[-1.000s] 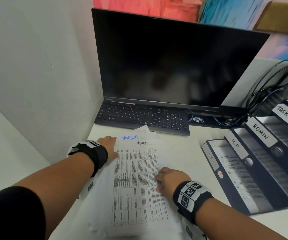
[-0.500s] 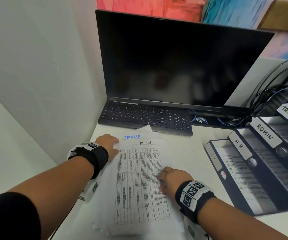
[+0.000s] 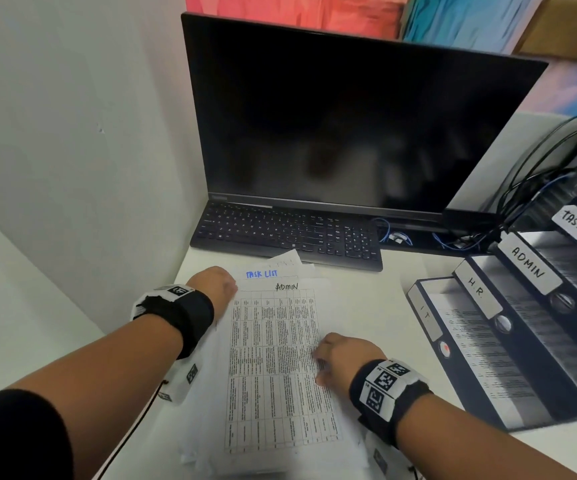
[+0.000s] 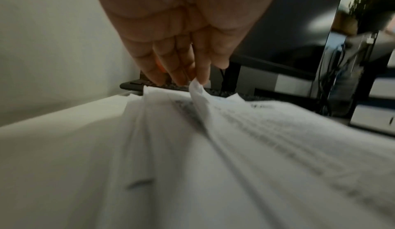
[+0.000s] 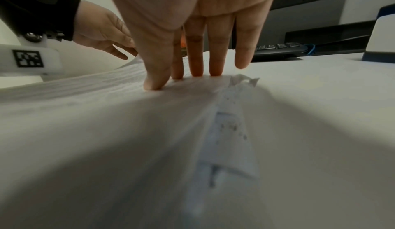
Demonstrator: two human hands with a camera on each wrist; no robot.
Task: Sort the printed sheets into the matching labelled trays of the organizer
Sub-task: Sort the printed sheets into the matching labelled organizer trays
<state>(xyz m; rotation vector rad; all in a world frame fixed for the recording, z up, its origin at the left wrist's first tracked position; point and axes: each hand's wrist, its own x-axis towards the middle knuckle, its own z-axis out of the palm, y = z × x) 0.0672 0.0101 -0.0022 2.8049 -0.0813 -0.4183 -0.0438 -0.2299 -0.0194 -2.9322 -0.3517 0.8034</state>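
Head view: the sheets (image 3: 273, 368) lie on the desk (image 3: 366, 299) before the keyboard (image 3: 287, 233), the top one marked ADMIN. The trays (image 3: 477, 292) stand at the right.

Left wrist view: the left hand (image 4: 183, 29) touches a raised sheet corner with straight fingers (image 4: 202, 70).

Right wrist view: the right hand (image 5: 203, 21), its fingers straight, presses on the sheets.

You face a corner. A plain white wall (image 3: 72, 133) runs from your 9 to 11 o'clock and meets the smooth white counter (image 3: 366, 299). At 12 o'clock a wide black flat monitor (image 3: 349, 116) stands with its screen dark, and a slim black keyboard (image 3: 287, 233) lies at its foot. Behind it you see a red and blue painted panel (image 3: 315, 12). At 2 o'clock, black and blue cables (image 3: 540, 174) hang tangled. The light is soft and even.
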